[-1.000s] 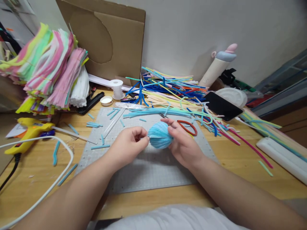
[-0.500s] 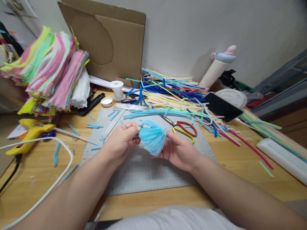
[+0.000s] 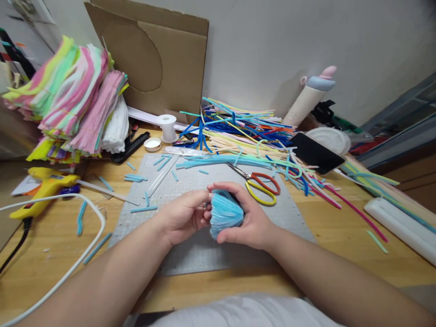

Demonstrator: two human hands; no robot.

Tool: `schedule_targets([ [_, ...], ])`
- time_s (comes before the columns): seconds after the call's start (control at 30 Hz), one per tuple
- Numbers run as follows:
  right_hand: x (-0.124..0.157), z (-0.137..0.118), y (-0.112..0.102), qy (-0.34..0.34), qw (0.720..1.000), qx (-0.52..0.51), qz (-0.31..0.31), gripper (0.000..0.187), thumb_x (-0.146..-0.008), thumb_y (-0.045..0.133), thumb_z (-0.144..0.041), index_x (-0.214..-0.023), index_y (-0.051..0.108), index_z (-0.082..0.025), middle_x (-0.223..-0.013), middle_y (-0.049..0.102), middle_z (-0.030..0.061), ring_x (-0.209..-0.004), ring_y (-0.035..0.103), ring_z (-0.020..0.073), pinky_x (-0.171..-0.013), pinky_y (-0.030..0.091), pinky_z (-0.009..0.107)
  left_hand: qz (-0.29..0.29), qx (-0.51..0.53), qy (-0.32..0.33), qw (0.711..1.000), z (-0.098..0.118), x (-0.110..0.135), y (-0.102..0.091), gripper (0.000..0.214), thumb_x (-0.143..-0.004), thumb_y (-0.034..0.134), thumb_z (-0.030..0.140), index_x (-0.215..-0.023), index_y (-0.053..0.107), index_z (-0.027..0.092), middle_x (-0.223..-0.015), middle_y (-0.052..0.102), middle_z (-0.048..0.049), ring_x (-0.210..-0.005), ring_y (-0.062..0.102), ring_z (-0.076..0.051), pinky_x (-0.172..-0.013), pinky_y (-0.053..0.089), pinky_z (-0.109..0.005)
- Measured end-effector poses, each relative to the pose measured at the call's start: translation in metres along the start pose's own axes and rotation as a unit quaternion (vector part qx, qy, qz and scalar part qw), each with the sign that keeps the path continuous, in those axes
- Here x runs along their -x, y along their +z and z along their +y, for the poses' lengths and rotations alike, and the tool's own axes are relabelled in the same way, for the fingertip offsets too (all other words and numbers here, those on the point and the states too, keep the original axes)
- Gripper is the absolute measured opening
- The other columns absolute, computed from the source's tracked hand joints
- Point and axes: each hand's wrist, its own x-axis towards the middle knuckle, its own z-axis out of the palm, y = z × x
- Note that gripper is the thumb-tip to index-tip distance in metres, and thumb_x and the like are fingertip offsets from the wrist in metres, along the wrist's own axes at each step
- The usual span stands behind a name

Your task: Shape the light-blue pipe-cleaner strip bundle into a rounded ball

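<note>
Since half a second ago, we have turned the light-blue, fuzzy, pleated bundle (image 3: 226,215) so that its ruffled edge faces left, and our right hand (image 3: 259,222) has wrapped further around it.

Beneath everything spreads the pale wooden table (image 3: 340,254), with the grey gridded cutting mat (image 3: 184,263) on its near middle part. At the far left stands the heap of pink, yellow, green and white fuzzy stems (image 3: 78,100).

Over the mat, our right hand grasps the bundle, fingers over its far side and thumb along its near side. Our left hand (image 3: 184,215) has thumb and fingers curled together at the ruffled edge; we cannot tell whether they pinch a strand.

What matters is how the bundle lies between our palms: to the right of the left fingertips, its axis running roughly left to right, wide ruffled end leftward, narrower end tucked into the right palm. The right hand is nearer, enclosing it; the left meets only the edge.

Just beyond the right hand lie the red-and-yellow-handled metal scissors (image 3: 250,176); smallest are the short blue fuzzy offcuts (image 3: 144,210) at left.
</note>
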Motion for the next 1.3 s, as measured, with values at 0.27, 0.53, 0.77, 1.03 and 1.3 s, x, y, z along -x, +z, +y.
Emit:
schedule_targets([
  [0.27, -0.005, -0.003, -0.006, 0.041, 0.999, -0.013, -0.008, 0.057, -0.066, 0.081, -0.032, -0.117, 0.056, -0.025, -0.123, 0.057, 0.0064, -0.117, 0.051, 0.0235, -0.1, 0.04, 0.039, 0.071, -0.169, 0.089, 0.979, 0.002, -0.001, -0.001, 0.014, -0.066, 0.062, 0.027, -0.062, 0.056, 0.015, -0.055, 0.049, 0.0041, -0.05, 0.041, -0.008, -0.051, 0.032, -0.021],
  [0.53, -0.003, -0.002, 0.006, 0.23, 0.937, -0.255, 0.06, 0.044, -0.077, 0.068, -0.046, -0.112, 0.057, -0.022, -0.099, 0.065, 0.0045, -0.076, 0.063, 0.0149, -0.07, 0.055, 0.031, 0.174, -0.522, 0.268, 0.791, 0.001, 0.003, -0.001, 0.013, -0.071, 0.055, 0.02, -0.059, 0.051, 0.019, -0.056, 0.048, 0.0037, -0.055, 0.043, -0.012, -0.053, 0.028, -0.024],
  [0.77, -0.014, -0.006, -0.006, 0.359, 0.835, -0.416, 0.023, 0.046, -0.093, 0.038, -0.049, -0.092, 0.065, -0.011, -0.073, 0.069, 0.0081, -0.064, 0.068, 0.0165, -0.05, 0.057, 0.023, 0.118, -0.671, 0.31, 0.664, 0.0, 0.004, -0.004, 0.016, -0.076, 0.052, 0.017, -0.06, 0.05, 0.019, -0.065, 0.052, 0.0002, -0.063, 0.048, -0.015, -0.058, 0.029, -0.027],
  [1.03, -0.018, -0.009, -0.019, 0.412, 0.773, -0.483, 0.007, 0.055, -0.094, 0.027, -0.053, -0.097, 0.061, -0.01, -0.083, 0.071, 0.011, -0.069, 0.072, 0.0211, -0.047, 0.059, 0.026, 0.113, -0.717, 0.318, 0.61, 0.004, 0.006, -0.006, 0.015, -0.083, 0.053, 0.024, -0.072, 0.062, 0.019, -0.074, 0.066, -0.0022, -0.069, 0.057, -0.017, -0.066, 0.034, -0.03],
  [1.3, -0.016, -0.005, -0.019, 0.434, 0.792, -0.43, 0.0, 0.056, -0.094, 0.025, -0.054, -0.093, 0.061, -0.011, -0.074, 0.07, 0.0097, -0.056, 0.07, 0.0186, -0.039, 0.055, 0.025, 0.096, -0.687, 0.272, 0.667, 0.002, 0.007, -0.004, 0.017, -0.08, 0.054, 0.023, -0.069, 0.066, 0.018, -0.071, 0.067, -0.0034, -0.067, 0.057, -0.017, -0.062, 0.033, -0.029],
])
